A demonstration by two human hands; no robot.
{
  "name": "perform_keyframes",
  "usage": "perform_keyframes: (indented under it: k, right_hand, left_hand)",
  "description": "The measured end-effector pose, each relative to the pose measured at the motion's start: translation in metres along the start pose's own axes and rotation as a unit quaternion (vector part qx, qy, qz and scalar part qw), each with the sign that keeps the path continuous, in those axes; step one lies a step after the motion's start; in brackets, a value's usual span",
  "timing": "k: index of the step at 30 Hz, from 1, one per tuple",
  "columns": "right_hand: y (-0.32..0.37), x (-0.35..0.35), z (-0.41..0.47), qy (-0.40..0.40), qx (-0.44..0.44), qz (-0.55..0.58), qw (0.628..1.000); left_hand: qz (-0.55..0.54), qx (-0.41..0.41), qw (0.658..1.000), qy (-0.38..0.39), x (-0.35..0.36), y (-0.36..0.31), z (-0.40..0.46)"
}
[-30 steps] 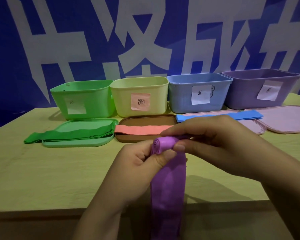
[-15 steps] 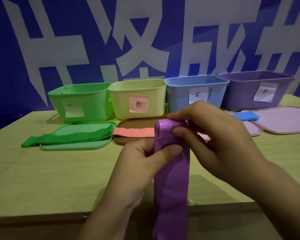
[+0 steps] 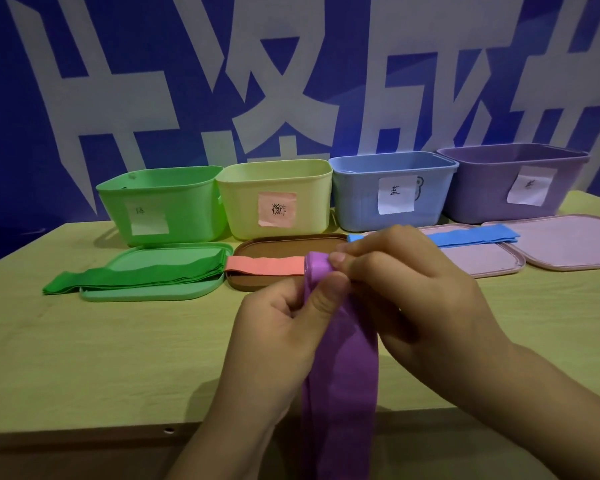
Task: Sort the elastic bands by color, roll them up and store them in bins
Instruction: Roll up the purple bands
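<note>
I see purple band (image 3: 340, 368) hanging past table (image 3: 84, 358) edge, top end rolled. Left hand (image 3: 278, 327) thumb pinches band below roll; right hand (image 3: 409, 289) fingers closed on roll — both gripping. Beyond: green band (image 3: 136, 275), pink band (image 3: 264, 265), blue band (image 3: 471, 236) on lids. Farthest — four bins (image 3: 392, 192), labelled.

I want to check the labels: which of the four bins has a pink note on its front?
The yellow bin, second from the left. Its note is pink; the green, blue and purple bins carry white ones.
</note>
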State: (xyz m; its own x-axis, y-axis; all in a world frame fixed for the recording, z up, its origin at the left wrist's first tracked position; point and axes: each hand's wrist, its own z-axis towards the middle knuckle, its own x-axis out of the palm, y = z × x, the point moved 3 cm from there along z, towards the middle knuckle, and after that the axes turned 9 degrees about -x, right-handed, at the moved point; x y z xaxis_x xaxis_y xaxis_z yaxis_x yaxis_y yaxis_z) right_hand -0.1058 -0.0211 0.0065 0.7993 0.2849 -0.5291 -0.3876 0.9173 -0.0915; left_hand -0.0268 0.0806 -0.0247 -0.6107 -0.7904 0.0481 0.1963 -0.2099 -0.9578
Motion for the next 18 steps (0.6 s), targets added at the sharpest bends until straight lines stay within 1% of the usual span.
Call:
perform_keyframes:
  k: [4,6,7,9,11,14,15,16,18]
  right_hand:
    - [-0.003,-0.001,-0.001,-0.002,0.004,0.017,1.0]
    - [-0.009,-0.002,-0.001,0.006,0.02,0.073,0.997]
    - [-0.012,-0.003,0.0,0.01,0.039,0.123,0.992]
    - [-0.018,-0.006,0.002,0.032,0.103,0.248,0.963]
    - [-0.017,-0.008,0.005,0.067,0.153,0.339,0.926]
    - [-0.016,-0.009,0.007,0.083,0.215,0.419,0.878]
    - [-0.016,-0.009,0.007,0.089,0.235,0.424,0.87]
    - [-0.017,-0.01,0.009,0.096,0.24,0.409,0.875]
    - [-0.016,-0.015,0.015,0.133,0.207,0.331,0.911]
  left_hand:
    - [0.017,0.014,1.0,-0.01,-0.001,-0.004,0.0]
    - [0.031,0.014,0.999,-0.007,-0.003,-0.003,0.0]
    - [0.03,0.011,0.999,-0.001,-0.005,-0.003,-0.001]
    - [0.017,0.007,1.0,0.02,-0.007,-0.003,-0.001]
    - [0.018,0.013,0.999,0.036,-0.01,-0.006,0.0]
    - [0.017,0.033,0.998,0.053,-0.013,-0.013,0.002]
    - [0.02,0.039,0.997,0.062,-0.015,-0.015,0.002]
    - [0.02,0.041,0.996,0.071,-0.015,-0.018,0.001]
    - [0.027,0.039,0.996,0.081,-0.016,-0.019,0.001]
